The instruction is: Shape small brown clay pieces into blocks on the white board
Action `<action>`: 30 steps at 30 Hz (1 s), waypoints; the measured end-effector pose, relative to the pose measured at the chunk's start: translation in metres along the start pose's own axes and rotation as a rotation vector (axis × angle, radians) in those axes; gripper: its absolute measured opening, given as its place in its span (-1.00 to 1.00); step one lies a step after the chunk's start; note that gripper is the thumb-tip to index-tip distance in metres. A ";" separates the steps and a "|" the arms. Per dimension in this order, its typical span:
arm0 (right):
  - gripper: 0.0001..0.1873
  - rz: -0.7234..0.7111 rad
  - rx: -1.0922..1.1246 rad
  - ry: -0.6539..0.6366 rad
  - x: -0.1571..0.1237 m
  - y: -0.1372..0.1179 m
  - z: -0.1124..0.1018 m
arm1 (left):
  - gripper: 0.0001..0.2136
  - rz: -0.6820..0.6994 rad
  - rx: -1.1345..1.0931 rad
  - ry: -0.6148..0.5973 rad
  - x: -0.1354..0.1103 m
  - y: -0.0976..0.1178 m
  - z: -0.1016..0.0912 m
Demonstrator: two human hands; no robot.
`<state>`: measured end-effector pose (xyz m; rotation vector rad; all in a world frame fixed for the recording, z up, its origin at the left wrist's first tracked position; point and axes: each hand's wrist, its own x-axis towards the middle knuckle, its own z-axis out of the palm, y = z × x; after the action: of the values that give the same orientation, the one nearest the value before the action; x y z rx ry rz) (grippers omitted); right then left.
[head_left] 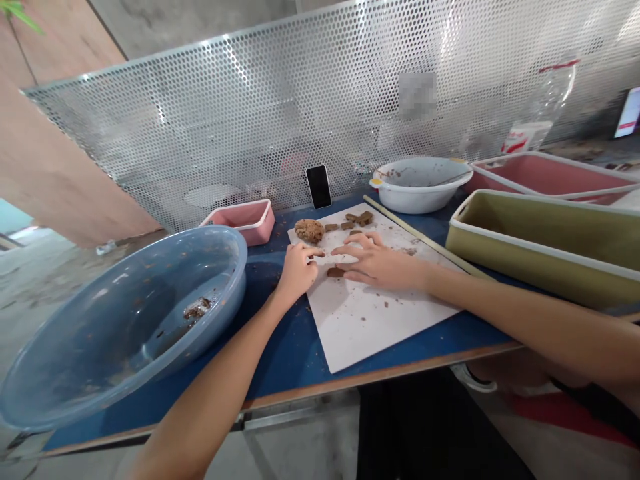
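My right hand (383,265) is spread low over a white board (350,327), fingers apart and pointing left. Its lower fingers touch a small brown piece (335,273), which looks like clay and is partly covered. At the board's left edge, my left hand (299,270) has curled fingers, with the index finger reaching right. A dark bit shows by that fingertip, too small to name. Beyond the hands lie a rough brown lump (309,231) and several small brown pieces (366,218). Crumbs are scattered over the board.
A large blue basin (220,243) with wet brown residue stands left. Behind are a small pink tray (260,223) and a phone (319,187). To the right are a thin stick (425,237), white basin (417,198), green planter box (525,260), red box (560,177) and bottle (543,107).
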<state>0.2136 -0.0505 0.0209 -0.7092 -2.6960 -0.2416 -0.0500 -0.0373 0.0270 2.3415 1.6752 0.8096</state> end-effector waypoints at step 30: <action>-0.58 -0.158 -0.051 -0.029 -0.001 -0.001 -0.004 | -0.54 0.042 0.002 -0.003 0.000 -0.005 0.004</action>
<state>0.2148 -0.0530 0.0245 -0.5181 -2.7850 -0.3424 -0.0521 -0.0349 0.0218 2.3862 1.6314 0.8114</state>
